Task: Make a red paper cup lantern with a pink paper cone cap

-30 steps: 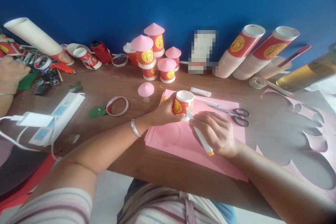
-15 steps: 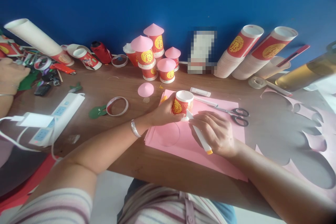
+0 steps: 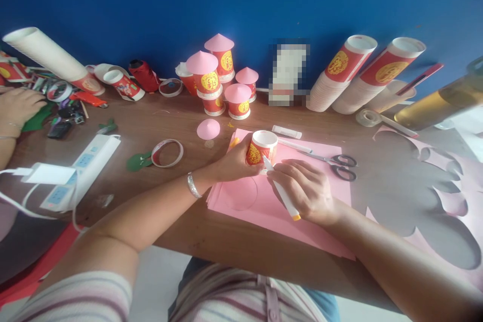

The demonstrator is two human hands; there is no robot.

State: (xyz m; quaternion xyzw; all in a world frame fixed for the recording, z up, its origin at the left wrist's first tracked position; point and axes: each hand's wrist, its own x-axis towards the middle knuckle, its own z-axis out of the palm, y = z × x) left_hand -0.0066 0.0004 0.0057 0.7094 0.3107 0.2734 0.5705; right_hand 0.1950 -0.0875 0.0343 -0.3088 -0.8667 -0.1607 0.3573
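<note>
My left hand [image 3: 237,162] is wrapped round a short red paper cup [image 3: 258,151] with a gold pattern and white rim. The cup is held upright above a stack of pink paper [image 3: 320,234]. In my right hand [image 3: 309,188] is a white marker [image 3: 285,196] with an orange end. Its tip points up at the lower front of the cup; whether it touches I cannot tell. A circle outline [image 3: 241,195] shows on the top pink sheet. Scissors [image 3: 341,163] lie at the paper's right edge, and a white marker cap or pen [image 3: 287,132] lies behind it.
Small cup towers with pink cone roofs [image 3: 209,83] stand at the back. Tall cup stacks [image 3: 339,75] lean on the blue wall at right, near a tape roll [image 3: 368,117] and pink offcuts [image 3: 453,201]. A power strip [image 3: 81,171] and another person's hand [image 3: 18,108] are at left.
The marker tip has shifted slightly left and up along the cup with my right hand. My left hand keeps its hold on the cup. The other person's hand at far left has moved lower.
</note>
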